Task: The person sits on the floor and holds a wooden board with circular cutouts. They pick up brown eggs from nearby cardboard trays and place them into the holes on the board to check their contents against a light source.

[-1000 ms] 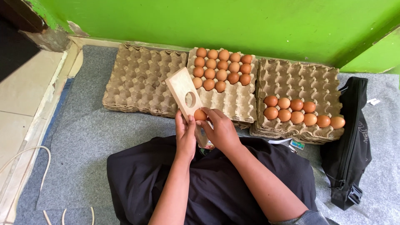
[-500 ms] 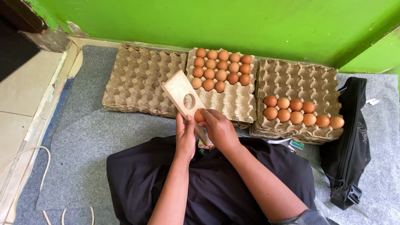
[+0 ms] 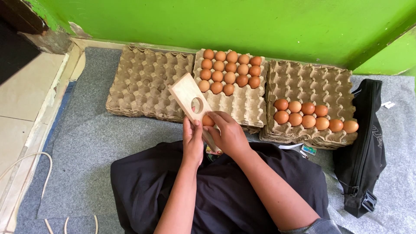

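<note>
My left hand (image 3: 193, 139) grips the lower end of a flat wooden board (image 3: 187, 94) with a round hole in it, held tilted over the egg trays. My right hand (image 3: 228, 133) holds a brown egg (image 3: 208, 120) against the board just below the hole. Both hands meet above my lap, which is covered in black cloth. Behind the board, the middle stack of cardboard trays (image 3: 236, 106) carries several brown eggs (image 3: 229, 69) in its far rows.
An empty stack of egg trays (image 3: 145, 82) lies at left. The right stack (image 3: 310, 82) bears a row of brown eggs (image 3: 314, 116). A black bag (image 3: 366, 143) lies at right on grey carpet. A green wall runs behind, a white cable (image 3: 26, 160) at left.
The board has shifted slightly toward me and down. My right hand keeps the egg pressed near the hole. The trays and eggs stay where they were.
</note>
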